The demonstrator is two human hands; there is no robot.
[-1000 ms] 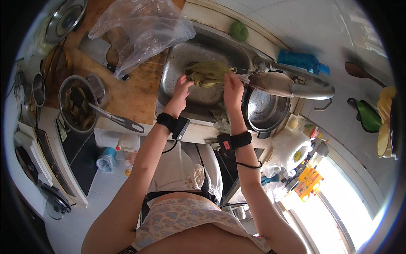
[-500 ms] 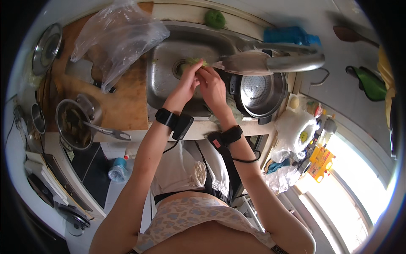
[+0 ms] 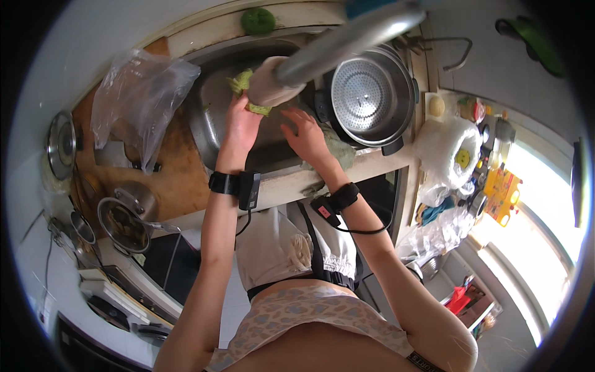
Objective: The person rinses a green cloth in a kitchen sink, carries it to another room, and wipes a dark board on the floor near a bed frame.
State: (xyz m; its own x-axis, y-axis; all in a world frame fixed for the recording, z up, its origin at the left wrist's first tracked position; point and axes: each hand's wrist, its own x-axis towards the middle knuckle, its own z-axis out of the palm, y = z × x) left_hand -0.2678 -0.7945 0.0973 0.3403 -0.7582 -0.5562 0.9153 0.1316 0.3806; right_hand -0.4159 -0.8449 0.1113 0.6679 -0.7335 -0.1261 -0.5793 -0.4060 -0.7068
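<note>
Over the sink (image 3: 209, 105), my left hand (image 3: 243, 124) is closed around a piece of leafy green vegetable (image 3: 239, 82). Leaves stick out past its fingers on both sides. The metal faucet (image 3: 347, 46), with a pale wrap (image 3: 266, 85) round its spout end, hangs in front and hides part of the vegetable and fingers. Apart from it, to the right, my right hand (image 3: 307, 137) holds nothing, its fingers spread above the sink's front part. A pot with a perforated steamer insert (image 3: 364, 93) stands just right of that hand. A greyish-green cloth (image 3: 338, 149) lies on the sink edge beside my right wrist.
Left of the sink, a clear plastic bag (image 3: 142, 99) lies on the wooden board (image 3: 180, 186), partly over a cleaver (image 3: 118, 154). A pan with brown contents (image 3: 127, 226) stands at the near left. A green scouring pad (image 3: 258, 22) sits on the back ledge.
My hands were together under the spout; now they are apart, the vegetable in my left hand and my right hand drawn away. The whole view has shifted and turned.
</note>
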